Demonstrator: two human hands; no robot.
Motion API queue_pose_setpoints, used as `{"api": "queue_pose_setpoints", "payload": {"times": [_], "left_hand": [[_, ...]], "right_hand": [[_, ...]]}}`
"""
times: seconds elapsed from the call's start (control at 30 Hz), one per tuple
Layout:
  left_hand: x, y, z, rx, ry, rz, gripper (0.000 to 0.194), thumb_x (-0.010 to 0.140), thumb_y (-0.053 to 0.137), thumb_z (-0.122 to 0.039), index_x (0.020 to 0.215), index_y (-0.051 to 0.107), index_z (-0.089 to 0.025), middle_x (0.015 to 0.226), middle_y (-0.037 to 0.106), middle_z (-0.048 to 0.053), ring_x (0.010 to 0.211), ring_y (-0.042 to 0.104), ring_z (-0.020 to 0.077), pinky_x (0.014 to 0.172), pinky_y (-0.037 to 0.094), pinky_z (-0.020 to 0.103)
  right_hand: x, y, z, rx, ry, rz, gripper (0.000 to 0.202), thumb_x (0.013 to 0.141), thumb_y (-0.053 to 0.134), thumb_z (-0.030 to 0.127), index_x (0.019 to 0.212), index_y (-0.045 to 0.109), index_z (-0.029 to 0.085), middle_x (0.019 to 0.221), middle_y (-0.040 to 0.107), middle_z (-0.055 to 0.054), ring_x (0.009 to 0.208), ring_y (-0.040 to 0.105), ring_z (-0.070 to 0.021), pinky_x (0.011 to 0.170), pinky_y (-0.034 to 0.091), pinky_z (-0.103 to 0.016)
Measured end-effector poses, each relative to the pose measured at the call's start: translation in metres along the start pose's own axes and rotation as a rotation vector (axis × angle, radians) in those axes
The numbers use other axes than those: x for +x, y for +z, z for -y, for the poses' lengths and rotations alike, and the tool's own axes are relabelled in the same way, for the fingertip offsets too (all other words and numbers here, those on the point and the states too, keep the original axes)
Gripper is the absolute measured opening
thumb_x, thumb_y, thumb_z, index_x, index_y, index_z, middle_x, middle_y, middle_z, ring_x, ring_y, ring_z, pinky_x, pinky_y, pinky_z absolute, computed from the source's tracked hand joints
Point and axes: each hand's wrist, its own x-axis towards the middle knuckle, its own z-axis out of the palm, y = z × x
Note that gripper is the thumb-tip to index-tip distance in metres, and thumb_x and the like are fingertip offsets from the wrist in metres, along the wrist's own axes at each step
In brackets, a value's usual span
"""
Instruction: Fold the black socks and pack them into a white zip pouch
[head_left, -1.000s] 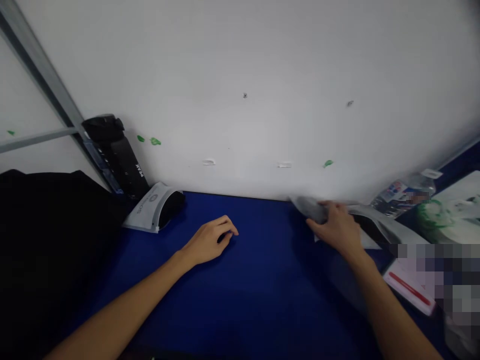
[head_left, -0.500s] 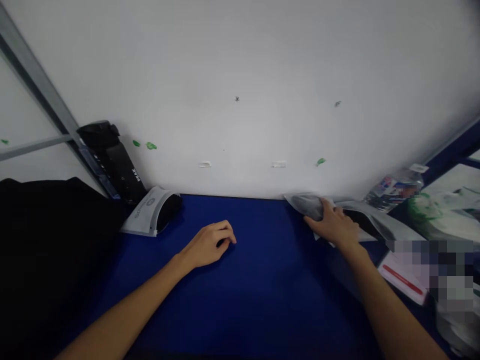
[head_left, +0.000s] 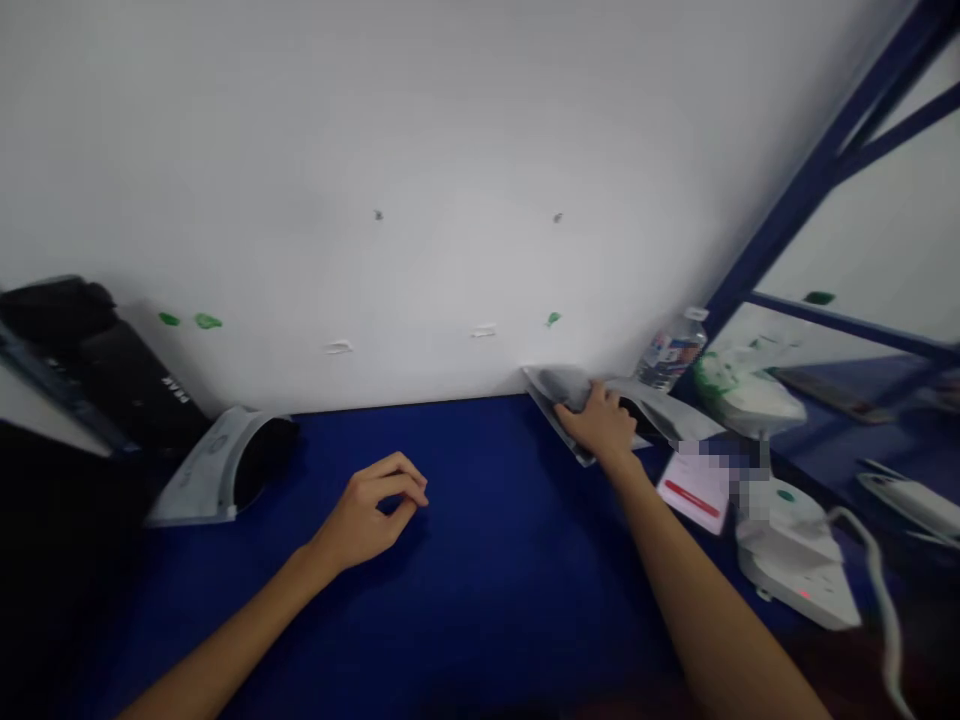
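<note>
I count one black bottle and one clear bottle by the white wall. My right hand touches a pale pouch right on the blue table, grip unclear; my left hand curls loosely open

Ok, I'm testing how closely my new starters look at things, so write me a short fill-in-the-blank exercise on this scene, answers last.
The left hand is over a tabletop coloured ____.
The right hand is on a pouch, and the clear bottle beyond it has a ____ cap.
The word printed on the black bottle is ____.
The two marks on the wall beside the black bottle are ____.

Missing words: blue; white; PEAK; green.
</note>
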Motion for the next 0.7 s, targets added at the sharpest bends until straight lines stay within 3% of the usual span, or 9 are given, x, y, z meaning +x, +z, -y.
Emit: {"api": "queue_pose_setpoints", "payload": {"times": [0.1,0.2,0.33,0.43,0.57,0.7], "left_hand": [[0.034,0.021,-0.011,0.153,-0.005,0.17,0.023,0.099,0.056,-0.008,0.094,0.072,-0.023,0.105,0.072,0.002,0.091,0.07,0.0169,0.088,0.054,0.036],[0.078,0.06,-0.015,0.383,0.055,0.383,0.027,0.1,0.051,-0.007,0.114,0.07,-0.02,0.116,0.073,0.007,0.105,0.07,0.0226,0.095,0.053,0.041],[0.135,0.121,-0.003,0.447,0.134,0.426,0.041,0.098,0.051,-0.002,0.132,0.066,-0.018,0.133,0.071,0.011,0.121,0.068,0.0253,0.105,0.052,0.042],[0.172,0.154,0.01,0.481,0.17,0.415,0.038,0.1,0.052,-0.004,0.134,0.065,-0.015,0.137,0.068,0.014,0.122,0.067,0.0265,0.104,0.054,0.043],[0.208,0.177,0.024,0.5,0.187,0.424,0.017,0.103,0.063,-0.015,0.118,0.07,-0.014,0.12,0.073,0.01,0.111,0.071,0.0237,0.099,0.059,0.044],[0.223,0.183,0.037,0.462,0.179,0.469,0.02,0.104,0.069,-0.032,0.113,0.071,-0.015,0.115,0.072,0.007,0.104,0.071,0.0214,0.096,0.061,0.043]], "right_hand": [[0.004,-0.001,0.001,0.012,0.01,-0.001,0.084,0.093,0.059,0.061,0.157,0.04,0.01,0.145,0.055,-0.028,0.127,0.062,-0.046,0.107,0.045,-0.056],[0.005,-0.001,0.003,0.031,0.025,-0.005,0.081,0.094,0.058,0.059,0.156,0.041,0.01,0.146,0.053,-0.028,0.127,0.062,-0.0455,0.106,0.045,-0.055],[0.002,-0.002,0.006,0.058,0.031,-0.034,0.079,0.095,0.059,0.056,0.156,0.042,0.008,0.144,0.053,-0.028,0.126,0.061,-0.0451,0.105,0.043,-0.054],[0.001,0.0,0.008,0.077,0.034,-0.064,0.079,0.094,0.06,0.054,0.157,0.043,0.01,0.141,0.055,-0.026,0.123,0.062,-0.0433,0.104,0.043,-0.053],[0.006,0.002,0.009,0.105,0.044,-0.08,0.08,0.093,0.062,0.054,0.158,0.044,0.011,0.141,0.056,-0.025,0.122,0.063,-0.042,0.104,0.043,-0.05],[0.007,0.001,0.009,0.127,0.056,-0.079,0.078,0.093,0.062,0.052,0.156,0.045,0.01,0.141,0.056,-0.026,0.122,0.063,-0.0419,0.104,0.043,-0.049]]}}
